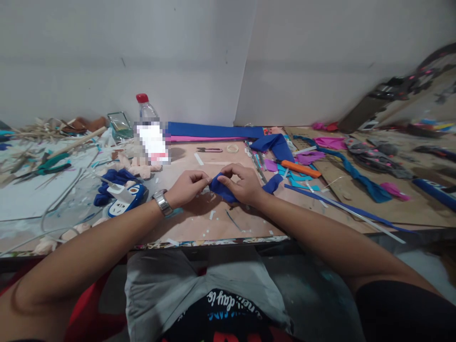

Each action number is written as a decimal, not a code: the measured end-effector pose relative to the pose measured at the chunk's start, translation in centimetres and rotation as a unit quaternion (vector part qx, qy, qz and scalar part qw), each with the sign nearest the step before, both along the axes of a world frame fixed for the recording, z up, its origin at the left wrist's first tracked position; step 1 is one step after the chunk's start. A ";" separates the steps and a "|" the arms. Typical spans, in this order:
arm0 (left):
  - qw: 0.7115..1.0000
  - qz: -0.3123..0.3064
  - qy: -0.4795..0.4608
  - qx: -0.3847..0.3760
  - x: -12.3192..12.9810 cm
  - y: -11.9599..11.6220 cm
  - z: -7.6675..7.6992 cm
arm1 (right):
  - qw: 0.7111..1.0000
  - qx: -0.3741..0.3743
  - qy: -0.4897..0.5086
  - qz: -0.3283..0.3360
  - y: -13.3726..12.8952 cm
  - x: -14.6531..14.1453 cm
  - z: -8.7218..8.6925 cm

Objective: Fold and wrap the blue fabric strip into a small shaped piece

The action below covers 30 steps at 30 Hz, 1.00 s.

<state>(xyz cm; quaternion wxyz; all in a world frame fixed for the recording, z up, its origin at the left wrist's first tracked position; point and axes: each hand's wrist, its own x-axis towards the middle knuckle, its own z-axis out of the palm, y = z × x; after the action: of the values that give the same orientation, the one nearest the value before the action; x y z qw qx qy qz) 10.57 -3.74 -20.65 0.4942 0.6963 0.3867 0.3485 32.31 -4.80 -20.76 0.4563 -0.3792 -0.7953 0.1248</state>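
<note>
Over the middle of the work board, both my hands pinch a strip of blue fabric point(221, 188). My left hand point(188, 186), with a metal watch on its wrist, has thumb and fingertips closed at the strip's left end. My right hand point(242, 183) is wrapped round the strip, thumb on top, and a blue tail sticks out behind it to the right. Beyond the hands lie small thread snips point(209, 150) and a roll of tape point(232, 148). White scraps are scattered on the board point(199, 223) below.
At left stand a red-capped bottle point(147, 111), a blue-and-white power strip point(127, 199) with a plug, and green-handled pliers point(53, 164). To the right lie an orange utility knife point(301, 168), coloured fabric strips and a white stick point(366, 218). Folded blue cloth point(213, 130) lies along the wall.
</note>
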 end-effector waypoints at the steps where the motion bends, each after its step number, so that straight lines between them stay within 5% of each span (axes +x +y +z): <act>1: 1.000 -0.006 0.001 0.000 0.0 0.0 0.0 | 1.000 0.002 -0.011 0.002 0.0 0.0 0.1; 19: 0.995 -0.021 -0.052 -0.081 0.3 -0.3 0.1 | 1.000 0.014 -0.025 0.005 -0.2 0.1 0.2; 30: 0.979 0.022 -0.111 -0.168 0.6 0.1 -0.5 | 1.000 0.009 0.001 -0.014 -0.3 0.1 0.3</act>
<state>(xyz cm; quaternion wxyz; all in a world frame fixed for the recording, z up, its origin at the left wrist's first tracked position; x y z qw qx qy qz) 11.19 -3.59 -21.13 0.6364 0.5512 0.3978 0.3645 32.44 -5.12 -20.46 0.4623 -0.3857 -0.7907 0.1114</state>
